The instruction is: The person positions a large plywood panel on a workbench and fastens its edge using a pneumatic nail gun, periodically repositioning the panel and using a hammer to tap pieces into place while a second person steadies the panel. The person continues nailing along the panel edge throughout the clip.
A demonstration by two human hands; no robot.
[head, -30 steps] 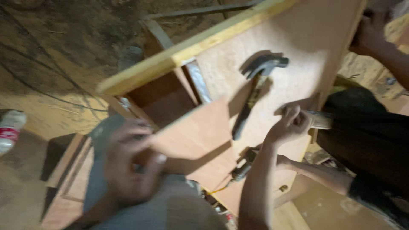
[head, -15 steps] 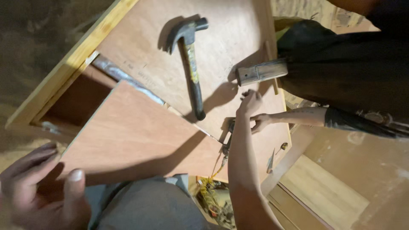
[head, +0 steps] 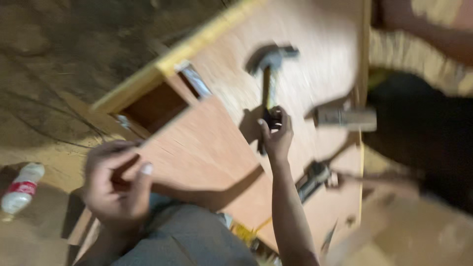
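Note:
My right hand (head: pixel 276 134) is closed around the dark handle of a claw hammer (head: pixel 268 64), which lies on a large plywood panel (head: pixel 315 74) with its head pointing away from me. My left hand (head: pixel 118 182) hovers near my knee at the lower left, fingers pinched together; the blur hides whether anything is in them. It is next to the corner of a smaller reddish plywood sheet (head: pixel 207 152) that leans over the panel.
A short wooden block (head: pixel 345 118) lies right of the hammer. A dark tool (head: pixel 313 180) rests near the panel's lower edge. Another person in dark clothes (head: pixel 423 133) crouches at the right. A plastic bottle (head: pixel 19 189) lies on the dirt floor at left.
My right hand has moved from beside the wooden block to the hammer handle and closed on it. My left hand has lifted closer to the reddish sheet. The view swung.

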